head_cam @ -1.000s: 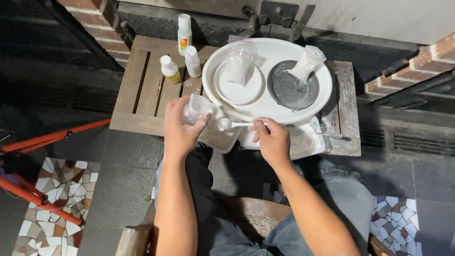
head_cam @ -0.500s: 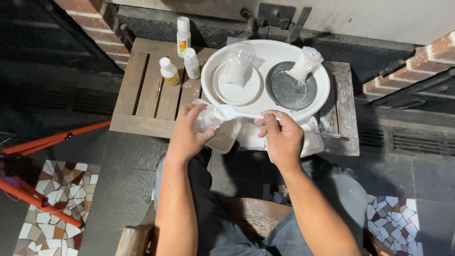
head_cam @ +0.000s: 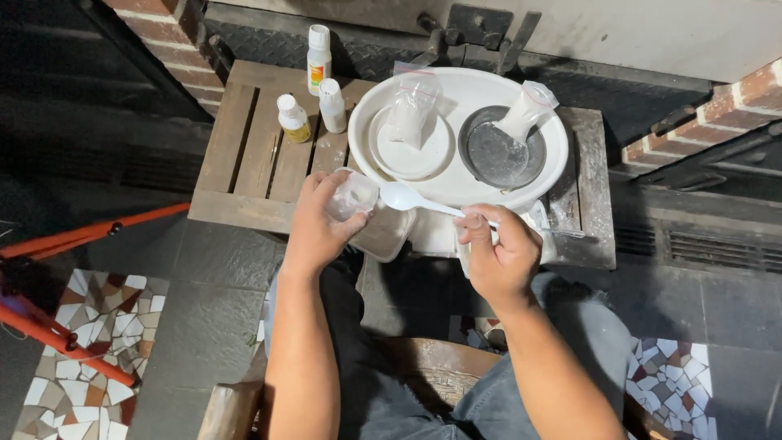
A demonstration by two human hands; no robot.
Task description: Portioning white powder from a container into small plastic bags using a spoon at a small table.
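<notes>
My left hand [head_cam: 314, 224] grips a small clear plastic cup [head_cam: 352, 194], tilted, just off the near edge of a low wooden table [head_cam: 244, 163]. My right hand [head_cam: 497, 253] holds a white plastic spoon [head_cam: 411, 198] by its handle, the bowl pointing left, close beside the cup's rim. Just beyond the spoon lies a large white round tray [head_cam: 383, 106]. It carries a white plate [head_cam: 399, 159] with a clear bag of white powder [head_cam: 410, 110] and a dark metal dish [head_cam: 497, 155] with a second bag [head_cam: 525, 110].
Three small bottles [head_cam: 318, 57] stand on the table to the left of the tray. A clear plastic container [head_cam: 383, 236] sits at the table's near edge below the cup. An orange metal bar [head_cam: 81, 236] and mosaic tiles [head_cam: 73, 358] lie at lower left; brick walls flank the table.
The spoon, held near the table's edge before, now points at the cup's rim. My right hand has shifted right and toward me; the left hand has tilted the cup slightly.
</notes>
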